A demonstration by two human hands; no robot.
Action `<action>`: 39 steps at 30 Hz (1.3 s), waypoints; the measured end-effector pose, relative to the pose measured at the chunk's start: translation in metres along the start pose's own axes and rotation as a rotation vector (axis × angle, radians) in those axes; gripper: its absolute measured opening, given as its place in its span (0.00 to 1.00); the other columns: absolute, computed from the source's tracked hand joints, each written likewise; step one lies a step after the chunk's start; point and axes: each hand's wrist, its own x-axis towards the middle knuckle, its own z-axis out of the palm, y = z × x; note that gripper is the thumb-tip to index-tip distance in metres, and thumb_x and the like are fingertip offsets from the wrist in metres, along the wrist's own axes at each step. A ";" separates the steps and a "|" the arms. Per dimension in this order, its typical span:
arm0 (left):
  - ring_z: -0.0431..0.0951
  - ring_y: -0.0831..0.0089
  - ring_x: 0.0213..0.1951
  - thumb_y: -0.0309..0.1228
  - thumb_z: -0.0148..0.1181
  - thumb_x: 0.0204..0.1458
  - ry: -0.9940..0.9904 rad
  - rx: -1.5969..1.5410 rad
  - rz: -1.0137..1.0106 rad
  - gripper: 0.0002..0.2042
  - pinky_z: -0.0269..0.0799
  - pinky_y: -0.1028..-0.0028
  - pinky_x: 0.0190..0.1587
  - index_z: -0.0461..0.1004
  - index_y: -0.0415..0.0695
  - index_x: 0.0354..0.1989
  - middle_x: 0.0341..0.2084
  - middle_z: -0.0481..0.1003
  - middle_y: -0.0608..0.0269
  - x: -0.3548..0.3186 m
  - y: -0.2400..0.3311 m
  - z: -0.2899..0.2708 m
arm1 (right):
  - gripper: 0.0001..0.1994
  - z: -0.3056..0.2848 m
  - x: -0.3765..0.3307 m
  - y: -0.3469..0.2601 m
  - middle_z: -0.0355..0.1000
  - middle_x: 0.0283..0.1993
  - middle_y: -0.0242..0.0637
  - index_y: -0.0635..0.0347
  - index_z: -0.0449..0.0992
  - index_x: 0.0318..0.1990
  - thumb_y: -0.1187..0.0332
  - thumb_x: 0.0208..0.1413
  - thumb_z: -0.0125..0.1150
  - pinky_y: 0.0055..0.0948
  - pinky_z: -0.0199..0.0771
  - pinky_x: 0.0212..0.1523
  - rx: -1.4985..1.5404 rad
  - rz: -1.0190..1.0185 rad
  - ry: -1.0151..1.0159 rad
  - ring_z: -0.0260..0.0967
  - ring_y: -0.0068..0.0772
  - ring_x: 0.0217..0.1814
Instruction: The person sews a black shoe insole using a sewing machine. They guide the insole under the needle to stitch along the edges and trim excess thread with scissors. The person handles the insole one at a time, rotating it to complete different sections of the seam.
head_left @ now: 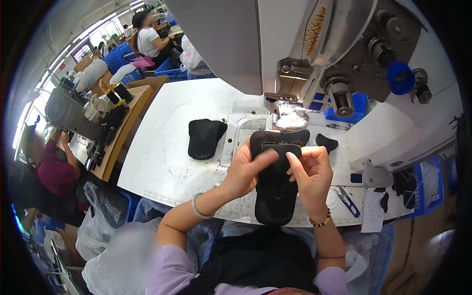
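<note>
In front of the machine point(285, 39), the left hand point(243, 169) and right hand point(313, 171) clamp the black fabric point(276, 173), each grip pinched together on its upper part.

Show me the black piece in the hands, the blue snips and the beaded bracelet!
Black piece point(277, 170): head view, on its middle part.
Blue snips point(350, 204): head view, on the handle.
Beaded bracelet point(321, 223): head view, on its beads.

The fabric piece point(276, 183) is black, white-stitched; the tabletop point(162, 132) is white.
</note>
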 end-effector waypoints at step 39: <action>0.77 0.76 0.34 0.26 0.60 0.52 0.252 0.080 0.053 0.09 0.75 0.77 0.37 0.73 0.35 0.39 0.34 0.76 0.59 -0.001 0.009 0.025 | 0.17 -0.036 0.021 0.035 0.58 0.35 0.24 0.34 0.78 0.42 0.71 0.45 0.61 0.24 0.58 0.41 -1.043 -1.359 -0.052 0.56 0.22 0.38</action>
